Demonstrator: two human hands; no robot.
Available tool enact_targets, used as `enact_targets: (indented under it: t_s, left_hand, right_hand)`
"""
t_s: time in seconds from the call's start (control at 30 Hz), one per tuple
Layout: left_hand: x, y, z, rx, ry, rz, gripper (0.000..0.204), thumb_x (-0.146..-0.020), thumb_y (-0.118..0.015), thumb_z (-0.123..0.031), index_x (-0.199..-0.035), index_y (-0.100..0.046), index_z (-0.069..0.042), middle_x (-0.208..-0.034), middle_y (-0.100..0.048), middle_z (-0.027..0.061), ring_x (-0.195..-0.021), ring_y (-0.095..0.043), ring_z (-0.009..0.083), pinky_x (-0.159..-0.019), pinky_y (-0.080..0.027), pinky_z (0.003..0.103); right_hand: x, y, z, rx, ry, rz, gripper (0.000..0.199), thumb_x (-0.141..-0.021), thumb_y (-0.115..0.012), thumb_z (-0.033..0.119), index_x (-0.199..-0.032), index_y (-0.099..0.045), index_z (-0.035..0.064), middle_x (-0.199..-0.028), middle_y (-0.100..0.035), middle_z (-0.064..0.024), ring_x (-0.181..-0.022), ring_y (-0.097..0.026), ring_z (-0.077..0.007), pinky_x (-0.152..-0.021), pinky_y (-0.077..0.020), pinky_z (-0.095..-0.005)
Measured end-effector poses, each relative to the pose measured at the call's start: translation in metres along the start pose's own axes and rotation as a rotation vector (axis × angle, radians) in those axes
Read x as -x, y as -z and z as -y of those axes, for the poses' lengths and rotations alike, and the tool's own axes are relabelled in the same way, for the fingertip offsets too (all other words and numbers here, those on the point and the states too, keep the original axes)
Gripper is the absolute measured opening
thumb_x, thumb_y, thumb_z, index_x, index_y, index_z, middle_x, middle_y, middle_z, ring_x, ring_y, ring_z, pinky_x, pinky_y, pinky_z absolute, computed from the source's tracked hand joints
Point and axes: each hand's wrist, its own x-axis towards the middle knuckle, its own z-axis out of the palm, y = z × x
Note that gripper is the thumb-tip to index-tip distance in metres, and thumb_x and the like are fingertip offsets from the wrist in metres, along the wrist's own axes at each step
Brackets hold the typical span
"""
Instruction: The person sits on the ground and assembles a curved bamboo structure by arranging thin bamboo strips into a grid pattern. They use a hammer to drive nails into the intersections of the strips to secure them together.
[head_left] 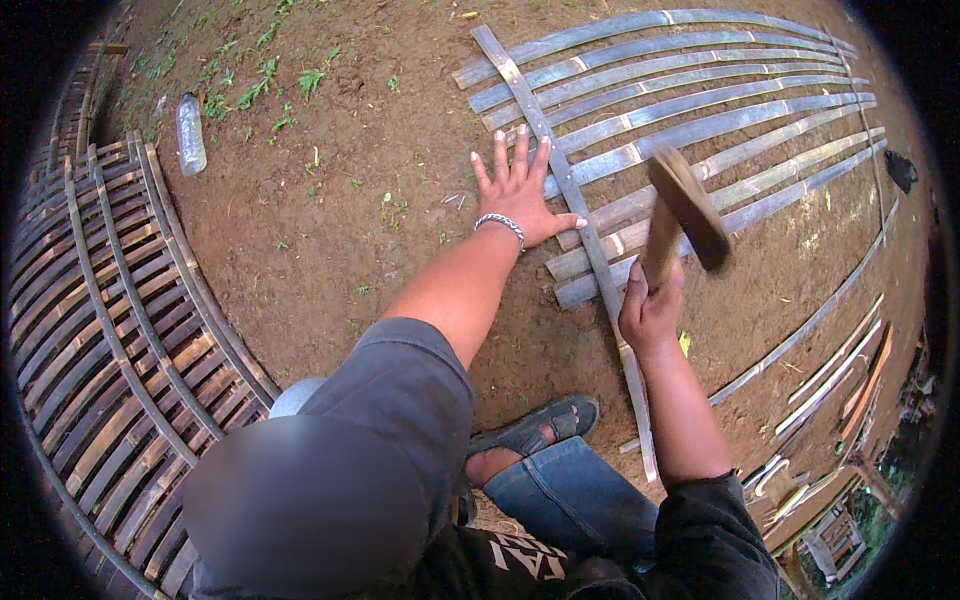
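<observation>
My right hand (652, 308) grips a hammer (660, 240) by its wooden handle; the broad head is raised above bamboo slats and slightly blurred. My left hand (525, 190) is spread flat, a chain bracelet at its wrist. Its fingertips and thumb reach a long bamboo crosspiece (566, 180). That strip runs across the near ends of several split bamboo slats (690, 130) laid side by side on the ground. Small dark spots, perhaps nail heads, dot the crosspiece. A few thin nail-like pieces (455, 200) lie on the soil left of my left hand.
A bamboo lattice panel (120, 330) stretches along the left. A clear plastic bottle (190, 135) lies on the soil near it. Loose strips (830, 380) and a small wooden frame (834, 540) are at the lower right. My sandalled foot (540, 428) is beside the crosspiece's near end.
</observation>
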Motion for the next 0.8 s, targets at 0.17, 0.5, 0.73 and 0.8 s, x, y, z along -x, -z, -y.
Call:
enact_targets:
  t_s: [0.17, 0.5, 0.73, 0.8]
  left_hand:
    - [0.001, 0.008, -0.004, -0.014, 0.012, 0.029, 0.131, -0.066, -0.064, -0.085, -0.162, -0.008, -0.015, -0.169, 0.001, 0.0148, -0.153, 0.011, 0.0412, -0.117, 0.009, 0.066]
    - [0.000, 0.002, -0.001, -0.011, 0.010, 0.015, 0.132, -0.064, -0.067, -0.083, -0.162, -0.010, -0.015, -0.169, 0.000, 0.0154, -0.154, 0.009, 0.0411, -0.118, 0.007, 0.066]
    - [0.001, -0.002, 0.000, 0.003, 0.008, -0.004, 0.133, -0.064, -0.068, -0.083, -0.162, -0.009, -0.015, -0.169, 0.000, 0.0155, -0.154, 0.010, 0.0407, -0.118, 0.008, 0.065]
    - [0.003, 0.003, 0.001, 0.000, 0.016, 0.015, 0.133, -0.065, -0.068, -0.083, -0.162, -0.008, -0.016, -0.169, 0.000, 0.0155, -0.154, 0.011, 0.0403, -0.118, 0.009, 0.065]
  right_hand:
    - [-0.019, 0.000, 0.009, 0.238, -0.168, 0.254, 0.046, -0.095, -0.057, 0.010, -0.140, -0.048, 0.0054, -0.130, -0.059, -0.0280, -0.111, -0.062, -0.0477, -0.097, -0.0509, -0.0484]
    - [-0.025, 0.009, 0.014, 0.270, -0.200, 0.320, 0.053, -0.092, -0.058, 0.006, -0.143, -0.046, 0.0083, -0.129, -0.061, -0.0248, -0.121, -0.058, -0.0425, -0.101, -0.0478, -0.0475]
    - [-0.023, 0.013, 0.019, 0.141, 0.189, 0.048, 0.053, -0.091, -0.058, 0.007, -0.142, -0.046, 0.0068, -0.127, -0.061, -0.0260, -0.117, -0.058, -0.0455, -0.097, -0.0492, -0.0491]
    - [-0.026, 0.016, 0.021, 0.216, -0.009, 0.210, 0.055, -0.090, -0.059, 0.007, -0.143, -0.045, 0.0069, -0.127, -0.061, -0.0260, -0.116, -0.059, -0.0457, -0.097, -0.0496, -0.0496]
